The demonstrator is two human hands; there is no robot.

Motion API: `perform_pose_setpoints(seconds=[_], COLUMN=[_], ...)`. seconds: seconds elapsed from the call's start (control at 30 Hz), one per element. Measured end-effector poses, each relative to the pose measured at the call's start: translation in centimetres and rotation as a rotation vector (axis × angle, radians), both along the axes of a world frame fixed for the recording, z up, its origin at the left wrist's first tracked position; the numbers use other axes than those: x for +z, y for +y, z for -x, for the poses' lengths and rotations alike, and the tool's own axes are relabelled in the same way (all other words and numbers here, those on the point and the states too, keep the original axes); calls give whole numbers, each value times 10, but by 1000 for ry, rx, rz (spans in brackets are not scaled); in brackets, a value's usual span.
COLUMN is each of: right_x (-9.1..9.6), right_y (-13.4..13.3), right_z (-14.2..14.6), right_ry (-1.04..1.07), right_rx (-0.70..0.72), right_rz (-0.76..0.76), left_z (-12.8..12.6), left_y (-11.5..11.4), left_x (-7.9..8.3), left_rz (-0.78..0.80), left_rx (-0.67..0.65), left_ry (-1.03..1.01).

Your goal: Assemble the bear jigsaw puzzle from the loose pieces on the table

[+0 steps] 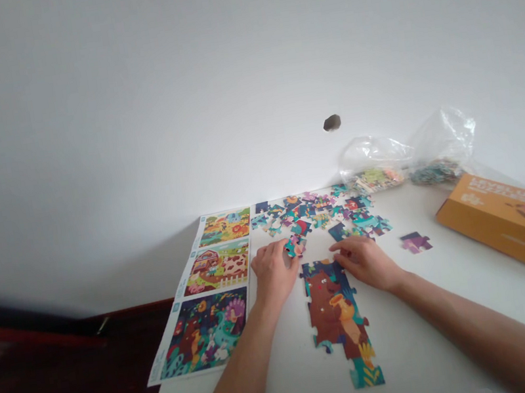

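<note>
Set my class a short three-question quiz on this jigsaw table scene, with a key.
1. True or false: the picture sheet shows three scenes.
2. Multiple choice: what is the right hand resting on?
A. the assembled puzzle section
B. the orange box
C. a plastic bag
3. Short answer: how many clear plastic bags lie beyond the loose pieces?

Key: 1. True. 2. A. 3. Two.
</note>
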State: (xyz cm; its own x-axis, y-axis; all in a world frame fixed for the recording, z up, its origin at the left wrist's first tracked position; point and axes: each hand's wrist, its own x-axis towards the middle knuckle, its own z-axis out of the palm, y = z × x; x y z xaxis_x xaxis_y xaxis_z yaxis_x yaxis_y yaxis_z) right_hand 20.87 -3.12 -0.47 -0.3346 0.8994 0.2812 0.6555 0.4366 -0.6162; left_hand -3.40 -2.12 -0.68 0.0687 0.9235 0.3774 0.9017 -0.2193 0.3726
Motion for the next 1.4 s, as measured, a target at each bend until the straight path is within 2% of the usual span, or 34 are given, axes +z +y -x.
perform_pose_setpoints(seconds=[0.23,0.57,0.93,1.4], right_x=[1,4,5,5], right_y=[-1,-2,-2,0], right_z=[1,2,3,0], right_ry=[-12,-17,-19,-25], right_rx=[-2,-2,13,-10], right_rz=[-8,6,-1,-18], left_z=[-1,1,-3,-1], left_y=[-1,-2,-2,0], left_x=[2,2,3,3], left_rz=[12,-29,-8,-32], left_rx=[20,119,57,94], left_ry=[35,95,70,55])
